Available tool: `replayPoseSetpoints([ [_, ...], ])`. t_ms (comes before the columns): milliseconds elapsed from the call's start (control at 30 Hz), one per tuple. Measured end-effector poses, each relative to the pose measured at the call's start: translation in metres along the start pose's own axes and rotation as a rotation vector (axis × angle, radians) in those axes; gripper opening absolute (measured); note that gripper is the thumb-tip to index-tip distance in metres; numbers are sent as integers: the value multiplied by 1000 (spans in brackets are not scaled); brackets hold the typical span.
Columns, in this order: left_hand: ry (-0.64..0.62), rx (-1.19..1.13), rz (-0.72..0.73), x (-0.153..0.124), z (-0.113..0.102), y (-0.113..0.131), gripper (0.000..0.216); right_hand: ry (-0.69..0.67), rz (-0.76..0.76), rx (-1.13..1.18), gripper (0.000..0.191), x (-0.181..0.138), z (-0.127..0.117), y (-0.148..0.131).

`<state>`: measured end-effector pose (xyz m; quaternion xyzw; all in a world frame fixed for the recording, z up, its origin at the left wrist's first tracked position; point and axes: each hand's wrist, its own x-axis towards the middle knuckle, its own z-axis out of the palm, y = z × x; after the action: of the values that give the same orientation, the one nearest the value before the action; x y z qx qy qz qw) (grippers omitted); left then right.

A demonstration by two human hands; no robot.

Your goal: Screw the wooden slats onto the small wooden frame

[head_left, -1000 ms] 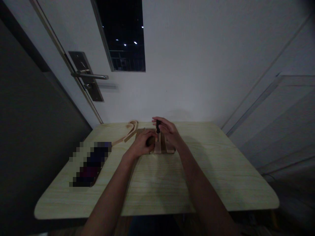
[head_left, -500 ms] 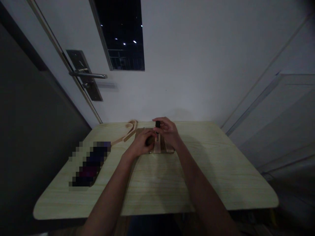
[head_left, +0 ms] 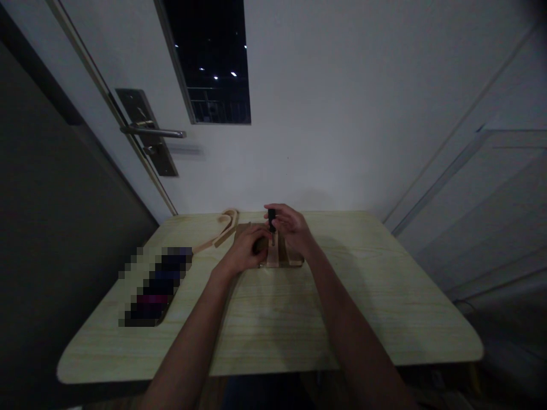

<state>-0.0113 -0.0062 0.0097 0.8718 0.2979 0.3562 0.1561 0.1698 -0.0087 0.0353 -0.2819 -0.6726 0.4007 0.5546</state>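
Note:
My right hand grips a small black-handled screwdriver, held upright with its tip down on a wooden assembly at the far middle of the light wooden table. My left hand rests on the left side of that assembly, its fingers curled over the wood and touching the tool's shaft. A raised wooden strip runs toward me between both hands. The part of the assembly under my left palm is hidden.
A curved wooden piece lies on the table just left of the assembly. A dark blurred object sits at the table's left. A door with a metal lever handle stands at the left; a white wall runs directly behind the table.
The screwdriver handle has shifted slightly left in my right hand, whose fingers have regripped it. My left hand stays on the wooden assembly.

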Motion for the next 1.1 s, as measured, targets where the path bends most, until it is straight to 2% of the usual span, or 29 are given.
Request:
replayPoseSetpoints([
  [233, 1, -2, 3, -1, 0, 1, 30, 71, -7, -69, 39, 1, 4, -1],
  [467, 8, 3, 6, -1, 0, 1, 29, 116, -60, -169, 29, 1, 3, 2],
  [733, 13, -15, 9, 0, 1, -2, 30, -30, -8, 4, 37, -1, 2, -1],
  [1000, 22, 20, 0, -2, 2, -4, 28, 58, 6, 16, 33, 2, 7, 1],
  [1100, 9, 21, -5, -2, 2, -4, 28, 45, 6, 22, 35, 1, 9, 0],
])
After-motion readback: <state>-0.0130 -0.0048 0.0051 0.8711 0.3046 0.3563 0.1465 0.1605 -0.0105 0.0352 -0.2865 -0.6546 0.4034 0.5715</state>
